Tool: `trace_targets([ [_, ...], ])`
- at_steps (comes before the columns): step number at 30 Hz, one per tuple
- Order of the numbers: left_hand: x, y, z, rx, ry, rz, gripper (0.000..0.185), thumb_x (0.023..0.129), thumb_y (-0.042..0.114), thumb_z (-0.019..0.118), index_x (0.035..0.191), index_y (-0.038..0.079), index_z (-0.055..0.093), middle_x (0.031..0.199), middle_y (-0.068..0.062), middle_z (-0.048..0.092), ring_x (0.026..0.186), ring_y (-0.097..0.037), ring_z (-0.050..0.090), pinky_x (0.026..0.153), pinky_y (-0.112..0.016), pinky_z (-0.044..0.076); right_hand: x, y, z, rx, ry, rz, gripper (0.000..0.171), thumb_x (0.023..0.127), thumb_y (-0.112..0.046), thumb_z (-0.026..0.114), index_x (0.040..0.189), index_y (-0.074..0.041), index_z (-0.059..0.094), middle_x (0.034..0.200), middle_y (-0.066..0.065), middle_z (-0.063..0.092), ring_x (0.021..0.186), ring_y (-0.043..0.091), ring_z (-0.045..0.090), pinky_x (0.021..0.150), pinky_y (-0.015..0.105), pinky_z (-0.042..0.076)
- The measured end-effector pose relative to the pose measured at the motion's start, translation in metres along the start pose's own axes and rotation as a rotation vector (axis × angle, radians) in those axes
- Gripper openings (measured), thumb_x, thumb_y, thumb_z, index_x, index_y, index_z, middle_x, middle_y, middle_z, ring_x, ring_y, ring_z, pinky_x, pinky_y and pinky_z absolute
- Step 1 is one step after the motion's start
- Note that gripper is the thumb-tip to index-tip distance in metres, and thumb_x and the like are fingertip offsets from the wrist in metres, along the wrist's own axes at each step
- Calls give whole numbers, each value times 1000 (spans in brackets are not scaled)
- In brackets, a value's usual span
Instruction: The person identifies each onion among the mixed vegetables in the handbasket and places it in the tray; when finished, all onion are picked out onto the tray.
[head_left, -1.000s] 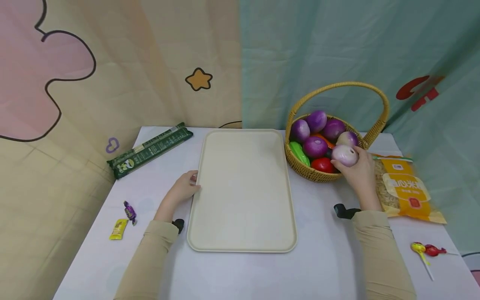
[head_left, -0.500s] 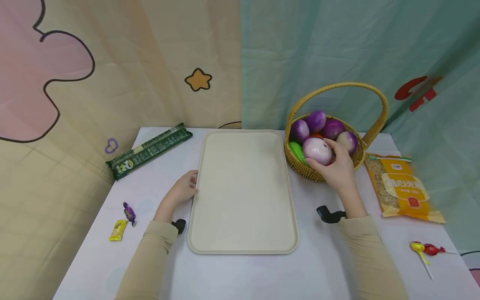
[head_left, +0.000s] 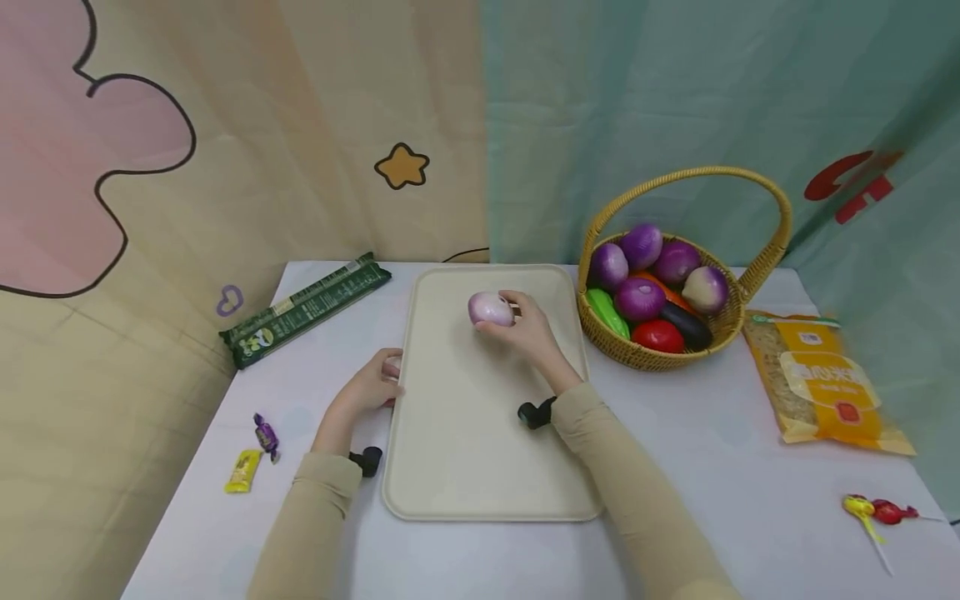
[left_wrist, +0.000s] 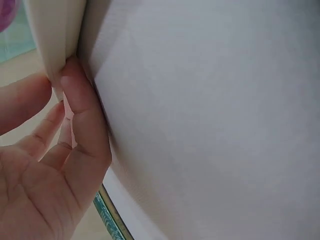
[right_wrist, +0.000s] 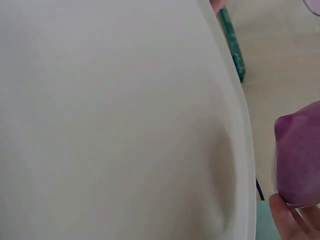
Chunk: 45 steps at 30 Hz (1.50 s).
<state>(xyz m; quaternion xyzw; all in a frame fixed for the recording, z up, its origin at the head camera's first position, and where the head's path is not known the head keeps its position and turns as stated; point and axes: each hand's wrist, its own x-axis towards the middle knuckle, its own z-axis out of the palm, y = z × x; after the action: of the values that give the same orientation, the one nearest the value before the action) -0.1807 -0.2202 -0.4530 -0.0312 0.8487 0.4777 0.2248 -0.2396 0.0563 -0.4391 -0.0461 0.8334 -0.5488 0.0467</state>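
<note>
A purple-and-white onion is pinched between the thumb and fingers of my right hand, held over the far half of the cream tray. In the right wrist view the onion shows at the right edge, beyond the tray's rim, with fingertips against it. My left hand grips the tray's left edge. The left wrist view has the thumb on one side of that edge and the index finger on the other.
A wicker basket with a tall handle holds several onions, an eggplant, a tomato and a green pepper. Right of it lies an orange food bag, with two lollipops nearer. A green packet and two candies lie left.
My right hand has carried the onion left out of the basket to above the tray. The eggplant in the basket now shows. My left hand has stayed at the tray's edge.
</note>
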Motion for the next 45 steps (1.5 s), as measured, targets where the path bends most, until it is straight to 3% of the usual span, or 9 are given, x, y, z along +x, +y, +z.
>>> trace_targets([
  [12,-3,3,17,-63,31,-80,70,89,-9,57,152,6,31,121,-22,49,89,-22,60,74,-31,58,37,5,46,-55,-42,-11,70,89,-37,71,144,-3,43,142,17,50,128,30,50,108,44,43],
  [19,-13,4,12,-59,51,-88,70,88,-8,58,152,6,31,122,-23,49,91,-24,61,75,-33,58,40,-6,59,-241,-65,-71,72,87,-27,76,146,-5,41,143,19,45,132,34,46,111,47,40],
  [27,-11,4,5,-36,62,-98,70,89,-5,58,152,8,31,125,-23,50,94,-24,62,76,-31,58,43,-8,59,-184,-71,-65,76,85,-21,77,148,-4,37,147,19,40,135,33,44,114,44,37],
  [33,-8,4,2,-27,53,-94,70,90,-5,57,153,7,30,126,-24,50,95,-26,62,76,-32,58,39,-16,51,-140,-95,-32,79,84,-23,78,149,-6,37,150,19,37,138,33,40,116,46,34],
  [37,-5,6,3,-20,53,-90,69,90,-6,57,152,6,30,126,-25,50,96,-27,62,76,-33,57,29,-25,38,-120,-74,-20,71,87,-27,74,147,-9,41,149,16,40,138,32,40,113,47,37],
  [45,1,8,4,66,56,-76,69,87,-6,58,151,3,33,121,-24,53,93,-26,60,76,-31,55,-8,-22,-30,-17,37,-102,38,95,-23,65,128,-5,61,129,14,63,120,29,59,101,43,50],
])
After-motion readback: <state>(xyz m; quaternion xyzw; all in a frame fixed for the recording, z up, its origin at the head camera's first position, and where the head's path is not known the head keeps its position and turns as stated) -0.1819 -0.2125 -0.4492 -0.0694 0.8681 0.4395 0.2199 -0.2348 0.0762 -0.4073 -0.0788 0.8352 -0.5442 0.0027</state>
